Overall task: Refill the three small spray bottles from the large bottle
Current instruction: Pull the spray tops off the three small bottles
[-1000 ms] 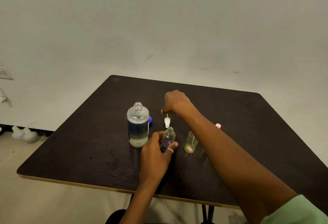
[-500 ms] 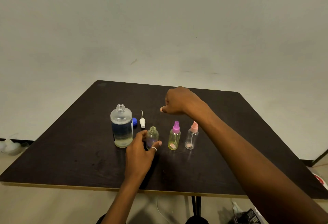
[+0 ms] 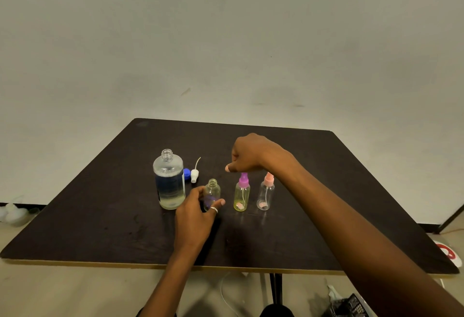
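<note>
The large clear bottle [image 3: 169, 180] stands uncapped on the dark table [image 3: 100, 211], part full of liquid. Behind it lie its blue cap [image 3: 186, 173] and a white spray head [image 3: 194, 173] with its tube pointing up. My left hand [image 3: 195, 219] grips an uncapped small clear bottle [image 3: 212, 192] standing on the table. To its right stand a yellowish small bottle with a purple spray top [image 3: 242, 195] and a clear small bottle with a pink spray top [image 3: 266, 194]. My right hand [image 3: 251, 153] hovers curled just above the purple top, holding nothing.
A pale wall rises behind the table. White objects [image 3: 12, 212] lie on the floor at the left. A black basket [image 3: 349, 305] and a red-and-white item [image 3: 449, 254] sit on the floor at the right. A table leg [image 3: 275, 289] stands below the near edge.
My right hand set the white spray head down behind the large bottle and moved right, above the purple-topped bottle. The view shifted so all three small bottles show.
</note>
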